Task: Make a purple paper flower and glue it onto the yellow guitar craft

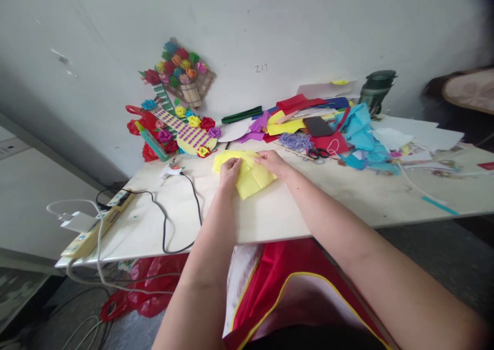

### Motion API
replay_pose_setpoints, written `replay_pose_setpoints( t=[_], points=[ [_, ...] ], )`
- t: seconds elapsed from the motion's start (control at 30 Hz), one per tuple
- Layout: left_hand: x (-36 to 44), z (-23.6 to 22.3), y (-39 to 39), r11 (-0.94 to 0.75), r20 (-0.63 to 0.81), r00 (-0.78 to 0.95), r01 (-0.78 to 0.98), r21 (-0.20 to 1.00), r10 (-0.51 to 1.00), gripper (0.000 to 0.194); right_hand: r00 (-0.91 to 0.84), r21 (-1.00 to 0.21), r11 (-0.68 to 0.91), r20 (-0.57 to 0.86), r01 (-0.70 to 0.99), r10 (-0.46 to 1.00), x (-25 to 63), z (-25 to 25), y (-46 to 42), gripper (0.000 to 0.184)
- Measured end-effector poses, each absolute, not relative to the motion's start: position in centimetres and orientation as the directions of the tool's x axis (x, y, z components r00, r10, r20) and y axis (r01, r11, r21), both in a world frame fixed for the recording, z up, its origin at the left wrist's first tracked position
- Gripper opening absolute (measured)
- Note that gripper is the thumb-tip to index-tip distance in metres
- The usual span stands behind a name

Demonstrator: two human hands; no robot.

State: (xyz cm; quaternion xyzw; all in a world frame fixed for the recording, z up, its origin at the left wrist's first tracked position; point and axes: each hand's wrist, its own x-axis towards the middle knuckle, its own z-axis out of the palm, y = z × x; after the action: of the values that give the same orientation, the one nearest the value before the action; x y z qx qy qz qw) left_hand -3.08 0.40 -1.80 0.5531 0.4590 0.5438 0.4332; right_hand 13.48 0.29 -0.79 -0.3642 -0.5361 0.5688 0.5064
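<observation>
A sheet of yellow crepe paper (252,180) with fold creases is held just above the table, between my two hands. My left hand (230,171) pinches its left part, thumb on top. On the upper right edge, my right hand (272,163) grips the same paper with fingers closed. The fingertips beneath the sheet are hidden. Left of the paper lies a white glue gun (171,172) with a black cord. Behind my right hand are black-handled scissors (318,153) and a tangle of purple yarn (295,141).
Coloured paper (285,123), a dark phone (318,126) and a green bottle (377,91) line the table's back. Paper-flower crafts (193,134) and a glue bottle (152,140) stand back left. A power strip (98,226) with trailing cords runs along the left edge.
</observation>
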Motion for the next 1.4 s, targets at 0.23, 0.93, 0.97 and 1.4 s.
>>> replay_pose_setpoints(
  t=[0.23,0.93,0.97,1.4],
  points=[
    [-3.1,-1.6,0.4,-0.199,0.200,-0.068,0.032,0.980,0.977,0.022,-0.196,-0.961,0.167,0.211,-0.219,0.957,13.2,0.0,-0.2,0.020],
    [-3.2,-1.5,0.1,-0.156,0.152,-0.061,-0.074,0.985,0.987,0.024,-0.222,-0.958,0.287,0.279,0.004,0.934,13.6,-0.2,0.0,0.024],
    [-3.2,-1.5,0.2,-0.154,0.149,-0.057,-0.084,0.985,0.987,0.024,-0.229,-0.956,0.294,0.284,0.010,0.931,13.6,-0.2,0.0,0.023],
    [-3.4,-2.0,0.8,-0.164,0.159,-0.047,-0.143,0.976,0.986,0.026,-0.280,-0.934,0.349,0.316,0.079,0.907,14.1,-0.2,0.3,0.030]
  ],
)
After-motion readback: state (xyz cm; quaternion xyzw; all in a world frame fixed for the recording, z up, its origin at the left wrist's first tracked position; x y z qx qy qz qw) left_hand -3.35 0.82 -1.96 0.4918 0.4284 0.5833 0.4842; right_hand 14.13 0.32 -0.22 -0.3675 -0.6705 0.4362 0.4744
